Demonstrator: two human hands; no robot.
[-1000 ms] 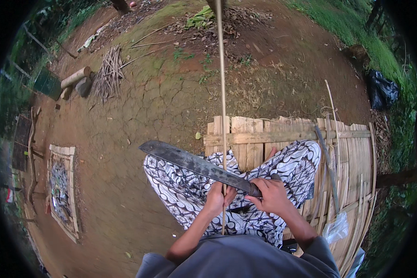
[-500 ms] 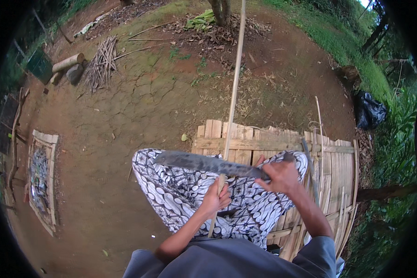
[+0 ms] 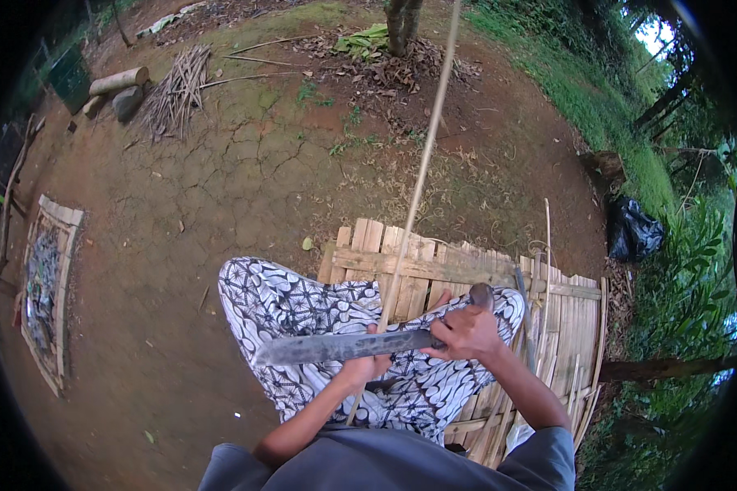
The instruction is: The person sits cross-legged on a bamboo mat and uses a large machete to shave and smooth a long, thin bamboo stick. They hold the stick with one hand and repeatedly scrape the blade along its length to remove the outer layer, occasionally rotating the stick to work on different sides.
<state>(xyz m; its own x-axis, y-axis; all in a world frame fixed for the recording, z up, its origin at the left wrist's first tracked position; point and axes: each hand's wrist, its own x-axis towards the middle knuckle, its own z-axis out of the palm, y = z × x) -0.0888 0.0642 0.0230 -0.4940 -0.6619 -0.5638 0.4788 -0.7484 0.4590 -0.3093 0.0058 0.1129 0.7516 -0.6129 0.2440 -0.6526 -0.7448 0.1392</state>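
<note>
A long pale bamboo strip (image 3: 418,188) runs from my lap away past the tree. My left hand (image 3: 367,367) is closed round its near part, above my patterned black-and-white trousers (image 3: 258,299). In my right hand (image 3: 471,331) is the dark handle of a machete (image 3: 303,349). Its broad grey blade points left and lies across the strip and over my left hand, hiding part of the fingers. Whether the edge touches the strip I cannot tell.
I sit on a slatted bamboo platform (image 3: 565,327) with thin strips lying on it. A bamboo-framed bed of litter (image 3: 45,278) is at the left. Beyond are a stick pile (image 3: 178,90), a green box (image 3: 68,80), a tree trunk (image 3: 403,29) and a black plastic bag (image 3: 633,231).
The machete has come nearer my body, from beyond my left hand to over it. My right hand has moved with it. The strip now leans further right at its far end.
</note>
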